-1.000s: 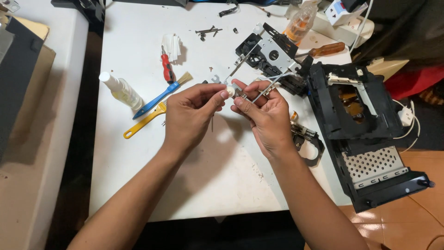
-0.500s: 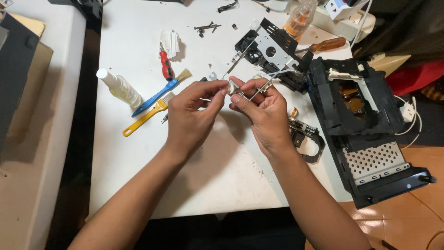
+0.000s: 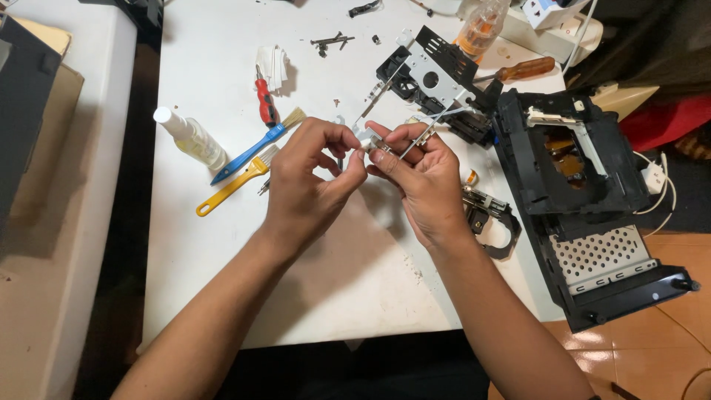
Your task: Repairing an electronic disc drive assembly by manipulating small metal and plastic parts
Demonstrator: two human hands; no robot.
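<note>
Small white part (image 3: 365,138) with a thin metal rod (image 3: 418,138) running up-right from it, held above the white surface (image 3: 355,281), between both hands, just left of the black-and-white mechanism (image 3: 437,78).

Risks, as judged:
- Part is tiny and pinched only at the fingertips; a slip would drop it among the loose screws (image 3: 329,41) and debris far side of the part, hard to find again.
- Rod is slender; twisting force from opposing hands could bend it or pop it free of the part.
- Rod tip points toward the mechanism; a jerk could snag it there.

Left hand (image 3: 311,178): closed in a pinch, thumb and forefinger on the part's left side, other fingers curled, wrist raised off the surface, forearm coming from lower left.

Right hand (image 3: 418,181): gripping the part and rod from the right, thumb on top, fingers folded beneath, forearm from lower right.

Left of the part: blue brush (image 3: 255,147), yellow brush (image 3: 237,181), red screwdriver (image 3: 265,100), white bottle (image 3: 189,137). Right of it: black chassis (image 3: 585,200).
</note>
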